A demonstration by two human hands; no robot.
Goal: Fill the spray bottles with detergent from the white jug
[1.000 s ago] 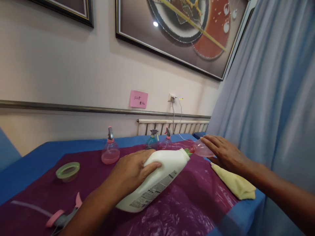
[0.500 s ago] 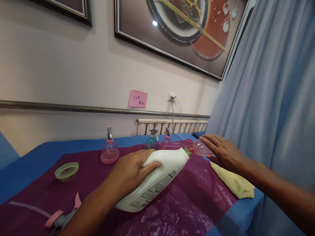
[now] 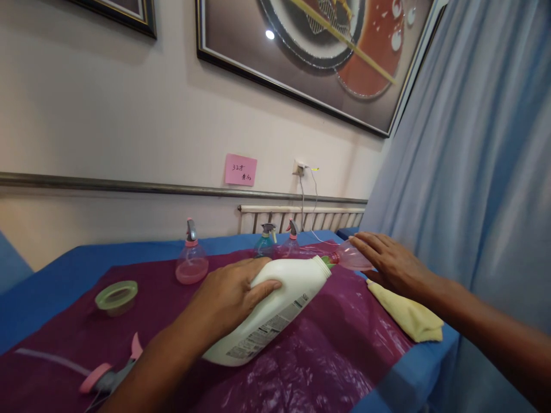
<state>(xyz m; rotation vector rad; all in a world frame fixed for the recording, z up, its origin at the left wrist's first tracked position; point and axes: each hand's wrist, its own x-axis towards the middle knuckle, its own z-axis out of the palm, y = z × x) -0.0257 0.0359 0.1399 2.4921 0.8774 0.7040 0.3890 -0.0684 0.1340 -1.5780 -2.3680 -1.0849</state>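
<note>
A big white jug (image 3: 275, 310) with a printed label lies tilted, its open mouth pointing right. My left hand (image 3: 230, 298) is wrapped round its upper body. The mouth meets the green neck of a small clear pink bottle (image 3: 350, 259) lying on its side. My right hand (image 3: 387, 261) holds that pink bottle, fingers curled over it. Both rest over the purple plastic sheet (image 3: 318, 350).
A yellow cloth (image 3: 407, 315) lies under my right wrist near the table's right edge. A green cap (image 3: 117, 296), a pink spray bottle (image 3: 191, 264), two more spray bottles (image 3: 279, 244) and a loose pink trigger head (image 3: 112, 376) sit on the table. A blue curtain (image 3: 473, 172) hangs right.
The view has shifted slightly upward; hands, jug and pink bottle keep the same pose.
</note>
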